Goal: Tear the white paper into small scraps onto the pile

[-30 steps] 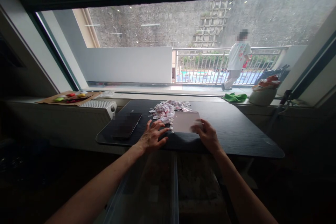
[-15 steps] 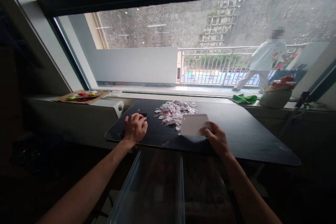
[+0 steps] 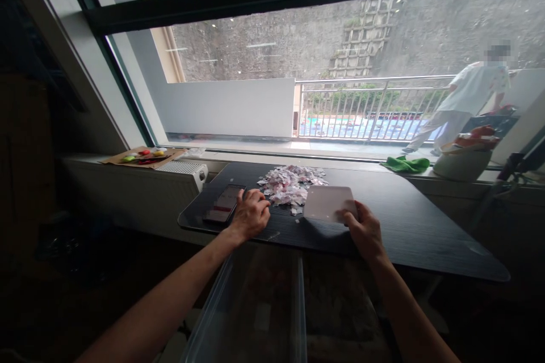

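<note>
Grips a pale flat card by its right edge in the right hand, thumb and fingers closed on it, over the dark table and just right and near of a loose heap of paper scraps. Spreads the left hand palm down, fingers loosely bent and apparently holding nothing, just right of a phone toward the table's left end; cannot tell touching from hovering there. Could scatter the heap toward the window sill through a fast sweep of the card, judging by such small, light pieces. Could also lose some over the near edge, with one stray scrap already apart on that side, and drop them into or beside the clear plastic bin below. Might knock the phone askew, or off the left edge, by a careless outward swing of the left hand. Has little spare room between phone and heap, and soon meets the near edge in any pull that way. Finds the widest stretch for moving right of the card, across tabletop running to a rounded near right corner. Ends on the far side at the sill, with a green cloth toward the right.
</note>
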Demonstrator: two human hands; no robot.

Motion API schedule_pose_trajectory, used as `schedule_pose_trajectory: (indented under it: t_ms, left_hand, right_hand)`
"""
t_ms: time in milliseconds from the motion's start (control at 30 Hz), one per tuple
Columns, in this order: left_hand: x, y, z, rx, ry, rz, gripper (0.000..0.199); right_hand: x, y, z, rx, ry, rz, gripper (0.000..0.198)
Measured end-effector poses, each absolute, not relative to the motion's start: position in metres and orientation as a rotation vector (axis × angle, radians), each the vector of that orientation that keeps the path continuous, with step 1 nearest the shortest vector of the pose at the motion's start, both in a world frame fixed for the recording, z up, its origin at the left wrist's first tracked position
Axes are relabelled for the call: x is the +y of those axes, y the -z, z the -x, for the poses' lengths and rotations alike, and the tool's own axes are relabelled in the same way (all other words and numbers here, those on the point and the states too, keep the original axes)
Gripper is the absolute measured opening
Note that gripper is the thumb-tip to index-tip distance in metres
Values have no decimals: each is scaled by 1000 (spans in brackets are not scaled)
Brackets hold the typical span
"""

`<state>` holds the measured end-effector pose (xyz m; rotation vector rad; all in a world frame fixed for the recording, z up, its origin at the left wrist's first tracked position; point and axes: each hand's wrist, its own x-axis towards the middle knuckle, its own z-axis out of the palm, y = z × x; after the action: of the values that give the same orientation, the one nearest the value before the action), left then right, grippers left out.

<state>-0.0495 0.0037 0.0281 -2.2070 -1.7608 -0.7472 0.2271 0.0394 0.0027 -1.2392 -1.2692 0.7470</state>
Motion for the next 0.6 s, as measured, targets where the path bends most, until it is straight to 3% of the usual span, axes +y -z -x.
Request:
schedule_pose_trajectory:
  t_ms: [433,600]
  left_hand:
    - [-1,-5,23,-1661,785,2474,27]
    - [-1,-5,23,-1609,746,2512,28]
  right_hand:
    - [35,-5,-221,-1399,-819,1039,39]
    - [35,-6,-223,-1393,-747,1157,37]
